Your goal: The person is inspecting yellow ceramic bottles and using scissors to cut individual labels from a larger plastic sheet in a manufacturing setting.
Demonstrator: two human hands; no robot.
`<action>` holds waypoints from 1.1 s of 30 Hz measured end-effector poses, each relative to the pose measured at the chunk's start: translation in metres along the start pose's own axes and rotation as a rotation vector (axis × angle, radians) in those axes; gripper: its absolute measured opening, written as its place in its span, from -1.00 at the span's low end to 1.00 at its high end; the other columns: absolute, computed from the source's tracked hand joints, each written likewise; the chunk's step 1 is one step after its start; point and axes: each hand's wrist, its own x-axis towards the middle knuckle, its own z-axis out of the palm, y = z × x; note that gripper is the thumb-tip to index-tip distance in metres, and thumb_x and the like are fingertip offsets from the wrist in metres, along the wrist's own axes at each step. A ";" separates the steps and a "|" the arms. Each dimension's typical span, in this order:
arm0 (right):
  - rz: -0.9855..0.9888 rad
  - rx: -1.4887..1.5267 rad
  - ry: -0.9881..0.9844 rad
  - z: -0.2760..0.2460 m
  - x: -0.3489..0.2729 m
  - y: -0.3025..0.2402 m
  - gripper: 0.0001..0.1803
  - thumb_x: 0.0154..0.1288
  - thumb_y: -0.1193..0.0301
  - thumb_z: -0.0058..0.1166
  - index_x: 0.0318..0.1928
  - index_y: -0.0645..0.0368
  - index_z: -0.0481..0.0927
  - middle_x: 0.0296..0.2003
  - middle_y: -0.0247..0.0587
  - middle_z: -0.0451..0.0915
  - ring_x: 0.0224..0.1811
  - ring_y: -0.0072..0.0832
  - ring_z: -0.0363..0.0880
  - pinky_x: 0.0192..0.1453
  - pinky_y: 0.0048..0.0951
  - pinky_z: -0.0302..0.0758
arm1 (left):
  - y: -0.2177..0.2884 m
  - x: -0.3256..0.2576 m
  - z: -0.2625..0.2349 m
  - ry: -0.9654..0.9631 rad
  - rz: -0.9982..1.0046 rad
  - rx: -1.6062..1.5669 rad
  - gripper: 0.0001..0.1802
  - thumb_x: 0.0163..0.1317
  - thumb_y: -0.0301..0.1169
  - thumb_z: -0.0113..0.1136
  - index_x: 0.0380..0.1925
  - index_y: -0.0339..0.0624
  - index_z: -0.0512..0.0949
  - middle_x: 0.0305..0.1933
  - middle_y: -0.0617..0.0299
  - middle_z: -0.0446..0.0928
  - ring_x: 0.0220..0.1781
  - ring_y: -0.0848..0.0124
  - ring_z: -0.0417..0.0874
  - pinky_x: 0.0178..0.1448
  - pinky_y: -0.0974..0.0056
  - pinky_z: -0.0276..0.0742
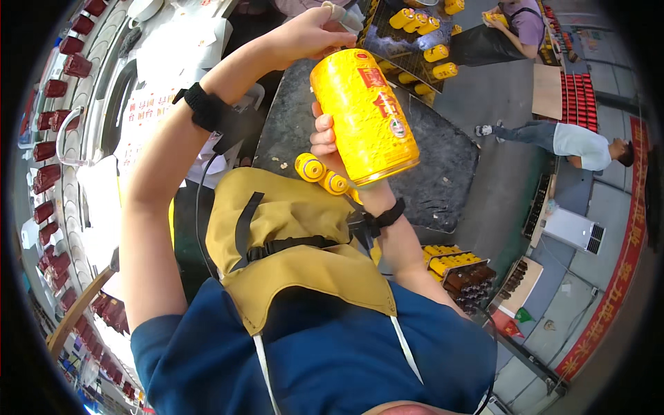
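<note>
Yellow container (369, 117), 12 to 1 o'clock | right hand (324, 137): grip wrapped round its side, likely steadying the broad body | left hand (310, 31), 12 o'clock: near its upper end, grip hidden, cannot tell | dark counter (443, 173), 2 o'clock

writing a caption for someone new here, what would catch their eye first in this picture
Most likely the bright yellow container, large just above the middle, gripped from its left side by the right hand, with the left hand near its upper end. Next, perhaps the red banner curving down the far right, and the dark red containers lined along the left rim.
</note>
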 end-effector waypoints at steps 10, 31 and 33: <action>-0.125 0.311 -0.123 0.018 0.015 0.012 -0.44 0.40 0.34 0.00 0.29 0.40 0.22 -0.02 -0.14 0.58 -0.02 -0.34 0.56 0.08 -0.37 0.46 | -0.021 0.016 0.009 0.075 -0.068 -0.077 -0.71 0.34 -0.35 0.18 0.00 -0.21 0.49 -0.14 0.28 0.59 -0.13 0.57 0.60 -0.11 0.47 0.59; -0.753 -0.185 0.655 0.041 0.082 0.061 -0.20 0.06 -0.01 0.38 0.19 0.13 0.34 0.15 -0.30 0.39 0.27 -0.40 0.28 0.39 -0.27 0.20 | -0.132 -0.025 0.070 -0.193 -0.076 -1.488 -0.75 0.32 -0.39 0.15 -0.05 -0.27 0.55 -0.06 0.21 0.63 -0.08 0.48 0.63 0.03 0.33 0.59; -0.757 -0.332 0.654 0.039 0.087 0.065 -0.19 0.05 -0.02 0.40 0.20 0.08 0.32 0.14 -0.37 0.38 0.27 -0.45 0.26 0.42 -0.30 0.15 | -0.125 -0.025 0.072 -0.181 -0.039 -1.551 -0.75 0.33 -0.39 0.15 -0.05 -0.26 0.55 -0.06 0.21 0.63 -0.08 0.48 0.63 0.03 0.33 0.59</action>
